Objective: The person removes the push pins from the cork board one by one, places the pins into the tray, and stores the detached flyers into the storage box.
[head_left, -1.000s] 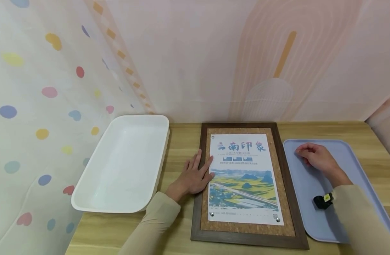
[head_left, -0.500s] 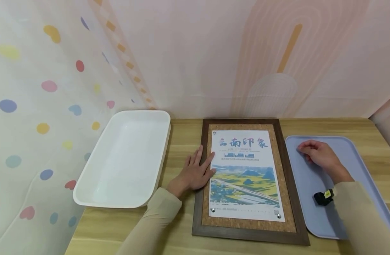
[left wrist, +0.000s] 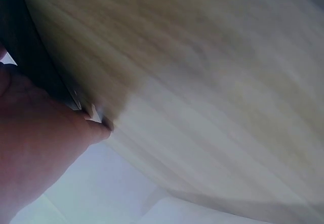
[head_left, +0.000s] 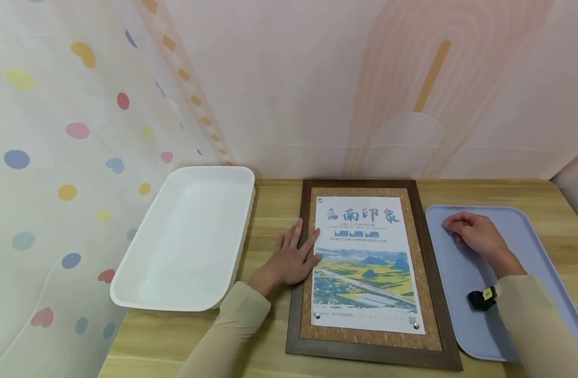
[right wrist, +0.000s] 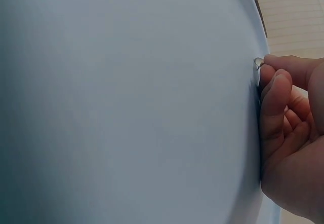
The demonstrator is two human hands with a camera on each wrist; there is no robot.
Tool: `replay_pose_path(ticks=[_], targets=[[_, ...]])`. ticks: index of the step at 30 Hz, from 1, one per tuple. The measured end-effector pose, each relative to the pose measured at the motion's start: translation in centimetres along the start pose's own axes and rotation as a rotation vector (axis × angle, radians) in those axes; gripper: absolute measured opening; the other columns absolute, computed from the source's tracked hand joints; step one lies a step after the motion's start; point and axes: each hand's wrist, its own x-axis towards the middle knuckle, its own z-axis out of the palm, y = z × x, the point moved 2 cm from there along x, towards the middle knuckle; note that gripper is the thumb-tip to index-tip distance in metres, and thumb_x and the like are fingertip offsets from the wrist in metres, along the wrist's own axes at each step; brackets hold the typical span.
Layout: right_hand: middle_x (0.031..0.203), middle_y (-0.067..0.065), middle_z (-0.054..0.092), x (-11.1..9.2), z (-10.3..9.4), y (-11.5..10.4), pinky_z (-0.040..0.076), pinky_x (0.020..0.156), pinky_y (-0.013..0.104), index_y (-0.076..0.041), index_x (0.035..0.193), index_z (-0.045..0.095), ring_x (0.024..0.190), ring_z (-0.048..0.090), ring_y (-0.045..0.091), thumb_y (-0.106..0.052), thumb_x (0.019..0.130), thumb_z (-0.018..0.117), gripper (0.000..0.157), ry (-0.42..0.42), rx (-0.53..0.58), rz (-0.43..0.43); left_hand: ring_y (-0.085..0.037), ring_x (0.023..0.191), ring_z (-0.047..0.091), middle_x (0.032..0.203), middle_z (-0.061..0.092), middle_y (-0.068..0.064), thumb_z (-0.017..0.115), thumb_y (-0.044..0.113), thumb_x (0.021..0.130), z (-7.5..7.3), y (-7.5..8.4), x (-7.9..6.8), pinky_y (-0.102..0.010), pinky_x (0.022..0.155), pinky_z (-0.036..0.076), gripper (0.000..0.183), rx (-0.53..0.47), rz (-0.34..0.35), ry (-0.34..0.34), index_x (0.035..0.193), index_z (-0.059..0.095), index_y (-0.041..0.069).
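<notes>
Apparently pickup: right hand (head_left: pixel 478 241) pinches pushpin (right wrist: pixel 258 62); left hand (head_left: pixel 288 261) (flat, unclenched) steadies poster (head_left: pixel 364 273). Next, probably: press into unpinned far-right corner (head_left: pixel 397 201).

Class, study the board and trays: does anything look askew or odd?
Yes: the poster on the corkboard shows pins at three corners but none at top right, so its fastening looks uneven. Nothing appears spilled.

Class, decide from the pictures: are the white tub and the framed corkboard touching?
Apart. The head view shows a strip of wooden tabletop between the white tub and the framed corkboard.
</notes>
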Motion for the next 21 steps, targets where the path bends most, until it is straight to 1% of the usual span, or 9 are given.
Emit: replay_pose_path(ticks=[10,16,21], targets=[[0.074,-0.011,0.057,-0.09,0.02,0.26,0.047,0.056,0.025,0.009,0.113,0.060,0.061,0.053,0.004,-0.027,0.102,0.055,0.038,0.005,0.024,-0.023,-0.032,0.153,-0.007,0.164,-0.019,-0.012,0.029,0.053,0.105,-0.10,0.07,-0.16,-0.056,0.120,0.001,0.065,-0.020,-0.005,-0.004,0.161,0.005,0.029],[0.073,-0.012,0.058,-0.26,-0.06,0.27,0.048,0.055,0.024,0.010,0.111,0.060,0.061,0.053,0.003,-0.022,0.103,0.053,0.034,0.018,0.049,-0.051,-0.032,0.153,-0.008,0.164,-0.019,-0.012,0.029,0.053,0.105,-0.05,-0.05,-0.05,-0.056,0.121,0.001,0.065,-0.022,-0.006,-0.004,0.161,0.006,0.030],[0.073,-0.014,0.059,-0.28,-0.11,0.15,0.050,0.056,0.024,0.010,0.111,0.059,0.061,0.054,0.004,-0.020,0.103,0.051,0.032,0.019,0.090,-0.055,-0.031,0.153,-0.008,0.164,-0.019,-0.012,0.029,0.053,0.105,-0.04,-0.04,-0.06,-0.056,0.121,0.000,0.065,-0.030,-0.006,-0.008,0.161,0.005,0.029]])
